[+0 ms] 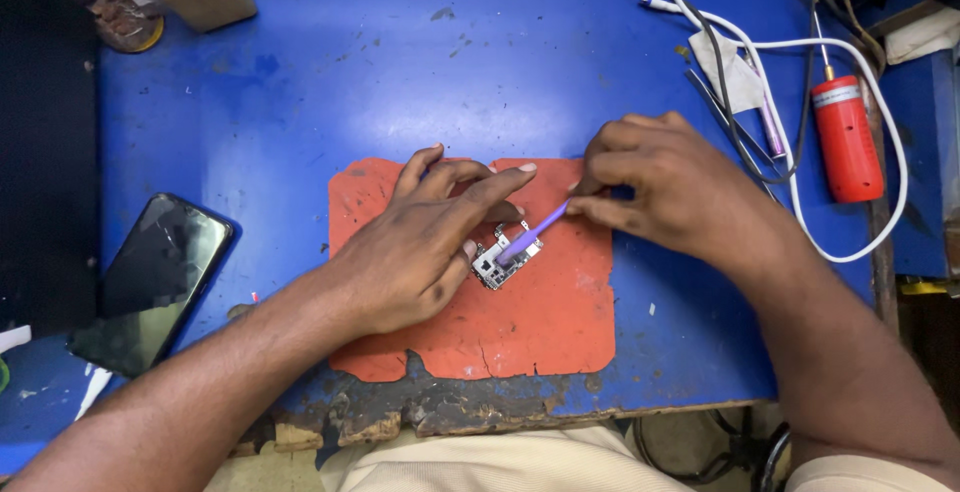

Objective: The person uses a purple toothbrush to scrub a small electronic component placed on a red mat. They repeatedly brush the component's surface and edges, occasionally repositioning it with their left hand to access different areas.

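Orange mat point(540, 322) at the centre of the frame carries a small circuit board point(497, 264), steadied by the left hand point(420, 247), its fingers spread. The right hand point(665, 187) pinches a purple tool point(530, 232) against the board on the blue surface point(330, 82); a smartphone point(155, 282) lies at lower left.

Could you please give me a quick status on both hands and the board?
Left hand steadies circuit board on orange mat. Right hand pinches purple tool, tip on board. Nothing blocking.
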